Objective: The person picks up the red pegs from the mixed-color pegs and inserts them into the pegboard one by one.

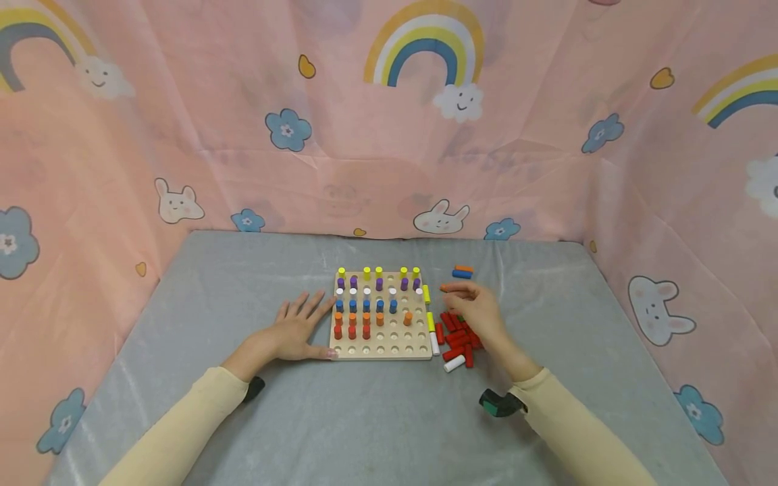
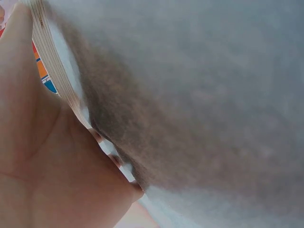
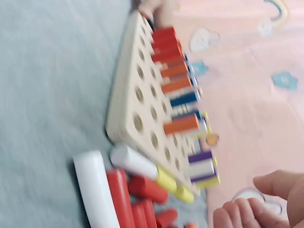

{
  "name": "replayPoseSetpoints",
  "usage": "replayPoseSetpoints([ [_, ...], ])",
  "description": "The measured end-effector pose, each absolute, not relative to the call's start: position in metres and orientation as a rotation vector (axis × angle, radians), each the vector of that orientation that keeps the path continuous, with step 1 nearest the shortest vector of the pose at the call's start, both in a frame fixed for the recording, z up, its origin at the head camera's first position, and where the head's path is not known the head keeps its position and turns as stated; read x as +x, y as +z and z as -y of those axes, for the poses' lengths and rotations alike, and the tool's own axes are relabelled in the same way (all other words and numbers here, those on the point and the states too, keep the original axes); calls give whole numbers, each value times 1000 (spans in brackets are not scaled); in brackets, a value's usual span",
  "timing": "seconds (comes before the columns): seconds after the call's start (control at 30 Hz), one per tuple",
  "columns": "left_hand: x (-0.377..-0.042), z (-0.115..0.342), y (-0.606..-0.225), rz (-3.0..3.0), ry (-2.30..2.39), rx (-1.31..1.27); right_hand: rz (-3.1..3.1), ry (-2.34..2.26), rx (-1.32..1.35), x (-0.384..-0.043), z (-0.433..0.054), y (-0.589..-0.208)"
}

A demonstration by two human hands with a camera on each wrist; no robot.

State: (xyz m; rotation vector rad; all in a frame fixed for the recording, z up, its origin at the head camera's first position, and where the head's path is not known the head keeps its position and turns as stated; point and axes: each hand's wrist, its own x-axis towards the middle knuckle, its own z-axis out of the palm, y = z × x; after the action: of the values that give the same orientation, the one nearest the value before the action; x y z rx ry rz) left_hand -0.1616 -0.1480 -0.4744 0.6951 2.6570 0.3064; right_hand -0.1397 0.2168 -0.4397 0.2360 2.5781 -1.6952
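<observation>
A wooden pegboard (image 1: 383, 353) lies on the cloth, with upright pegs in rows of yellow, purple, white, blue, orange and red; open holes show along its front. Its layered edge (image 2: 54, 61) runs beside my left hand (image 1: 298, 331), which rests at the board's left side with fingers spread and the thumb at the front corner. My right hand (image 1: 477, 310) hovers over the loose pegs right of the board, fingers loosely bent. In the right wrist view, a gap shows between thumb and fingers. An orange peg (image 1: 444, 287) is right at its fingertips in the head view.
Loose red pegs (image 1: 456, 337) lie heaped under the right hand, with a white peg (image 1: 454, 364) in front. Yellow pegs (image 1: 426, 294) line the board's right edge. Farther back lies a blue peg (image 1: 462, 274) against an orange one. Pink patterned curtains (image 1: 340, 189) enclose the table.
</observation>
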Motion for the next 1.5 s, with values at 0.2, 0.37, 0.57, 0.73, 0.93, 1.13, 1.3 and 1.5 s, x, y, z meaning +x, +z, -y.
replayPoseSetpoints([
  [0.2,-162,149,-475,-2650,335,708,-2524,-1653,367,-148,-240,-441],
  [0.37,-163,150,-478,-2639,379,723,-2525,-1656,389,-150,-252,-445],
  [0.57,-164,151,-483,-2648,368,725,-2587,-1620,376,-150,-261,-447],
  [0.73,-163,151,-481,-2643,378,724,-2705,-1452,350,-150,-267,-450],
  [0.93,-162,151,-479,-2643,395,731,-2854,-1215,249,-153,-270,-451],
  [1.13,-164,152,-484,-2650,387,720,-2929,-1064,188,-155,-269,-452],
  [1.3,-165,152,-486,-2657,382,724,-2941,-982,156,-158,-268,-452],
  [1.5,-164,152,-484,-2652,390,719,-2954,-862,120,-161,-265,-449],
])
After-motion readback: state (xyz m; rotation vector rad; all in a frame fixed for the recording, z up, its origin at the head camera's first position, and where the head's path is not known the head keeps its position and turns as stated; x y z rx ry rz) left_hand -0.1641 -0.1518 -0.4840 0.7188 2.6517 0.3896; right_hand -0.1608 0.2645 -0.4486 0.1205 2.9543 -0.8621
